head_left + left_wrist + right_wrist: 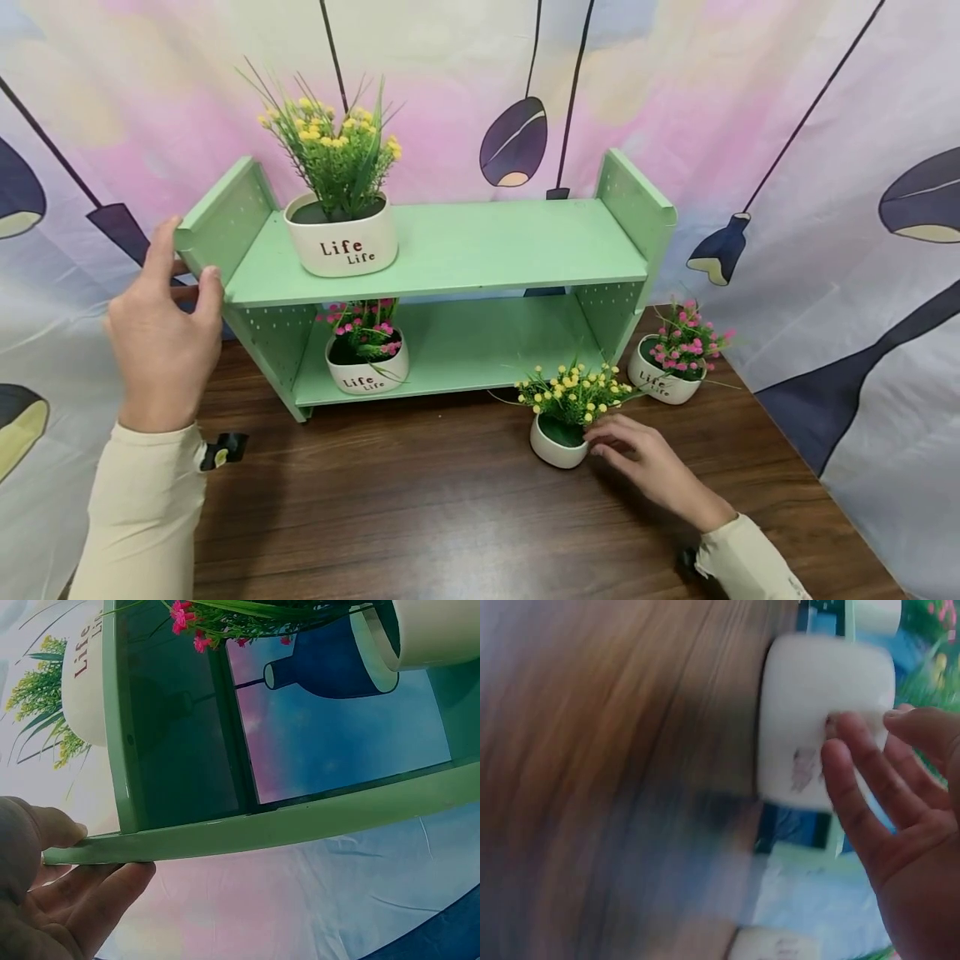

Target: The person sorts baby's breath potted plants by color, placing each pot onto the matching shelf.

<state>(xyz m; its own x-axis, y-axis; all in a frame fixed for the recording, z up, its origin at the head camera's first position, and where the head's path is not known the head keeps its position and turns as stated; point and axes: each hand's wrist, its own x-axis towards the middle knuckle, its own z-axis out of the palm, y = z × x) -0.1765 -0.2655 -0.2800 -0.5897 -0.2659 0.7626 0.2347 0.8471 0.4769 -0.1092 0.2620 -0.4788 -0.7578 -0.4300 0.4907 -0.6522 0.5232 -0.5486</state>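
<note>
My left hand [167, 337] grips the left side panel of a green two-tier shelf [487, 250], thumb on one face and fingers on the other. In the left wrist view the panel's edge lies between thumb and fingers [112, 896]. My right hand [656, 467] is beside a white pot of yellow flowers [558, 452] on the table, in front of the shelf. Its fingers are loosely bent, fingertips right at the pot's side. In the blurred right wrist view, the fingers [862, 757] overlap the lettered white wall of that pot [821, 682].
A larger pot with yellow flowers [341, 250] stands on the top tier, at left. Below it, a pink-flowered pot [371, 375] sits on the lower tier. Another pink-flowered pot [663, 385] stands on the wooden table [420, 508], right of the shelf. A patterned curtain [450, 75] hangs behind.
</note>
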